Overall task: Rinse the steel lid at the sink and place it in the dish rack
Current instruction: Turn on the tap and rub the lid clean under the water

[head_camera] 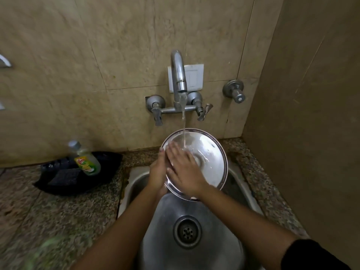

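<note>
The round steel lid is held tilted over the steel sink, hollow side toward me, under the running tap. Water falls onto its upper part. My left hand grips the lid's left rim from behind. My right hand lies flat on the lid's inner face, fingers spread, a little foam near the wrist. No dish rack is in view.
A dish soap bottle leans on a black tray on the granite counter to the left. A separate wall valve is at the right. A brown side wall closes the right.
</note>
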The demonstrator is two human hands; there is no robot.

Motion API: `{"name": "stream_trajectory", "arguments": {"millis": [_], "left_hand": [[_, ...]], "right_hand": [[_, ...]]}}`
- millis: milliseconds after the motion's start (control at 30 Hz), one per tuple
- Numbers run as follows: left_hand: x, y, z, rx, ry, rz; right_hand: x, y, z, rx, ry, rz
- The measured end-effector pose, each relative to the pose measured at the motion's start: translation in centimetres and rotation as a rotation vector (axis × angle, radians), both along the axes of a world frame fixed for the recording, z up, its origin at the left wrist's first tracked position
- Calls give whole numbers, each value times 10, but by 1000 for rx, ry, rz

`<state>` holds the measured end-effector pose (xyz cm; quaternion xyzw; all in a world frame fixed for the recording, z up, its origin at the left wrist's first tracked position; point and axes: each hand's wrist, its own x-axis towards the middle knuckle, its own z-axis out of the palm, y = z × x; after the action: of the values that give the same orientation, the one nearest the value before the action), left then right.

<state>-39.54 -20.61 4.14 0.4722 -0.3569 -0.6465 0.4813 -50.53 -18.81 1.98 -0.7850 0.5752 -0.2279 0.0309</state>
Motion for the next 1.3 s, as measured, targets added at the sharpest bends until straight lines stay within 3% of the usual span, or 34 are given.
{"name": "stream_trajectory", "arguments": {"millis": [167,267,367,433,567,667,767,900,933,1033,1100,1233,1300], "left_hand": [[22,-10,-16,58,-39,87],[33,-7,-14,33,-113,155],[28,7,-5,40,-165,120],[21,13,-7,69,-127,59],[16,11,-4,42,-30,6],[23,0,-4,125,71,41],[28,-5,-3,219,17,122],[24,5,8,331,24,36],[23,4,7,355,11,17],[25,0,6,315,-101,16],[31,-6,-3,260,-159,89],[39,-7,1,246,-3,72],[39,-7,7,274,113,18]], "right_hand": [[-21,36,-26,41,212,164],[-66,31,-38,148,196,-114],[-75,4,-22,91,156,-340],[-56,-14,-5,51,95,-284],[-6,-7,7,7,56,116],[-2,23,-3,120,31,300],[-19,42,-14,168,-31,321],[-38,39,-5,-145,-137,174],[-40,35,4,-129,-236,91],[-47,13,32,175,-976,-175],[-56,1,42,264,-1352,-301],[-65,1,46,534,-1787,-307],[-72,4,38,599,-1883,-312]]}}
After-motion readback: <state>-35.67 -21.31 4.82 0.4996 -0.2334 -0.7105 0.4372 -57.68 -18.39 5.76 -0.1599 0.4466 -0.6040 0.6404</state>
